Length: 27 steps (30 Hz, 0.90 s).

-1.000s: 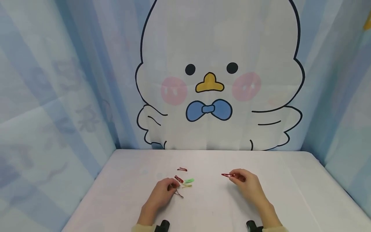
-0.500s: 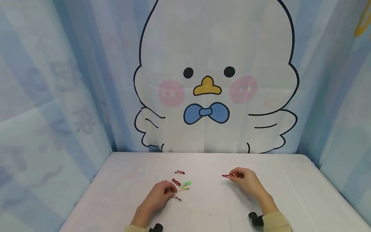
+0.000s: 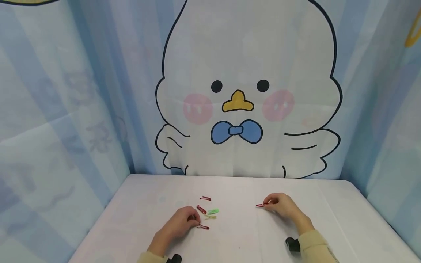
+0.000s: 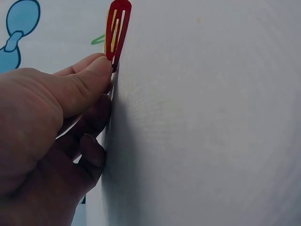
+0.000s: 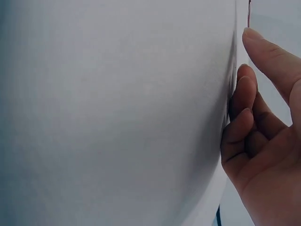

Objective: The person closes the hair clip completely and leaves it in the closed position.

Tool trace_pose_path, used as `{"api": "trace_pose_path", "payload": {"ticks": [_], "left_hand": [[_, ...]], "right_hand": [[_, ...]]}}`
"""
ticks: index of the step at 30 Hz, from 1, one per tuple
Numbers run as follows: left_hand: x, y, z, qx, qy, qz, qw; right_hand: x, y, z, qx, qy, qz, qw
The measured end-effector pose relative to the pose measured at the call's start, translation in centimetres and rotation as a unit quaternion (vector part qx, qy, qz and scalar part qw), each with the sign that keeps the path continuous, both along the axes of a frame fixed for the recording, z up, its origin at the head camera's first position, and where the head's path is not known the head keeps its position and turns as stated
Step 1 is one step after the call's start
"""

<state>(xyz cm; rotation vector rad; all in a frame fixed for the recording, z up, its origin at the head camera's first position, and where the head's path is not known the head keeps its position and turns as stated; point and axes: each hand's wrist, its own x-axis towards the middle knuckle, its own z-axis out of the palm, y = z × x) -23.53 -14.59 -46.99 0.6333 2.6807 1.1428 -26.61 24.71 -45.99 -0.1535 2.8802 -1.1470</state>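
Observation:
My left hand [image 3: 182,221] pinches the narrow end of a red snap hair clip [image 3: 203,227] between thumb and fingertips, low over the table. Seen in the left wrist view, that red hair clip [image 4: 118,26] points away from the thumb, its slotted face showing. On the right, my right hand [image 3: 283,204] pinches a second red hair clip [image 3: 259,205] close to the tabletop. Only a thin edge of that clip [image 5: 249,15] shows in the right wrist view. Beyond my left fingers lie another red hair clip [image 3: 201,209], a green clip [image 3: 213,211] and a yellow clip [image 3: 210,217].
A further red hair clip [image 3: 205,198] lies farther back on the white table [image 3: 236,233]. Behind the table hangs a curtain [image 3: 243,157] printed with a cartoon bird, and patterned blue cloth encloses both sides. Black wrist devices [image 3: 292,244] sit at both wrists.
The clip in my left hand has turned from a thin, dark edge to show its red face. My right hand has lowered slightly with its clip. The loose clips stay put.

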Motion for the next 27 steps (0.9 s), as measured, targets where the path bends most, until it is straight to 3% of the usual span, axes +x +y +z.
{"api": "trace_pose_path", "payload": {"ticks": [7,13,18,27], "left_hand": [[0.3,-0.5,-0.1,-0.004,-0.014,0.004,0.9999],[-0.1,-0.1,-0.2,-0.006,0.011,-0.01,0.9999],[-0.3,0.1,0.0,-0.009,0.003,0.001,0.9999],[0.2,0.2,0.4,0.065,0.031,0.041,0.9965]], "right_hand": [[0.2,-0.4,-0.6,0.003,0.008,0.028,1.0],[0.0,-0.2,-0.2,0.013,-0.008,0.011,1.0],[0.0,0.1,0.3,0.02,-0.016,0.004,1.0],[1.5,0.0,1.9,0.005,0.036,0.009,0.999]]}}
